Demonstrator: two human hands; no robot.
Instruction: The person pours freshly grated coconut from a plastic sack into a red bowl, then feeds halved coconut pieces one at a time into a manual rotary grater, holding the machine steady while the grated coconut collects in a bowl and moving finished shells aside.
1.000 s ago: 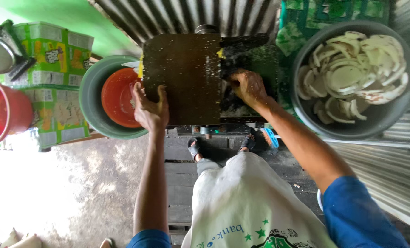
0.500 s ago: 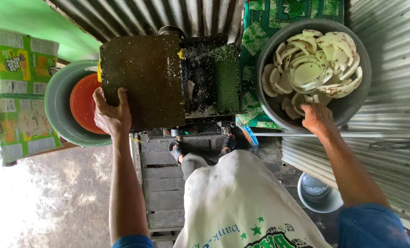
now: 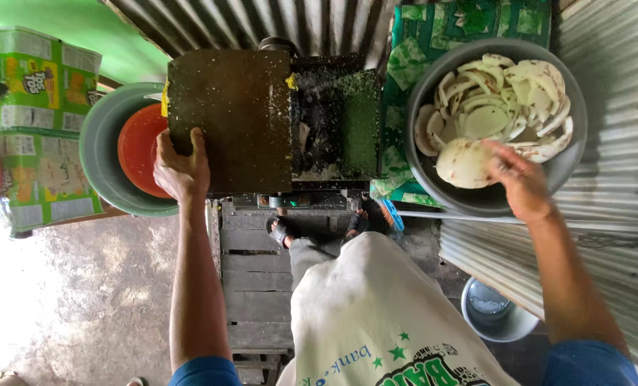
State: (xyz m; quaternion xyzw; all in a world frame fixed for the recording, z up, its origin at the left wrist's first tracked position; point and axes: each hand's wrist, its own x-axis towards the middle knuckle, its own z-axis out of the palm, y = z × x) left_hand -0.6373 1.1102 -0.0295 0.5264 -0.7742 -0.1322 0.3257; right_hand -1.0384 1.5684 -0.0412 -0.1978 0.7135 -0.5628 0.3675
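Note:
My left hand [image 3: 181, 166] grips the near left edge of a dark, grimy flat board [image 3: 233, 118] on a slicing machine. Beside the board is the machine's dark open bed [image 3: 333, 121], dusted with white and green bits. My right hand [image 3: 520, 182] reaches into a large grey metal basin [image 3: 433, 93] at the right. It is closed on a pale round slice [image 3: 465, 163] at the basin's near side. Several more pale slices [image 3: 505, 107] fill the basin.
A green tub [image 3: 97, 154] holding an orange bowl [image 3: 139, 146] sits left of the machine. Green printed cartons [image 3: 36, 129] stand further left. Corrugated metal sheet [image 3: 619, 179] lies at the right, a small grey bucket [image 3: 494, 311] below it. My sandalled feet [image 3: 279, 230] rest on wooden planks [image 3: 254, 286].
My right hand left the machine's right side, moved to the basin and closed on a slice. My left hand stayed on the board's edge.

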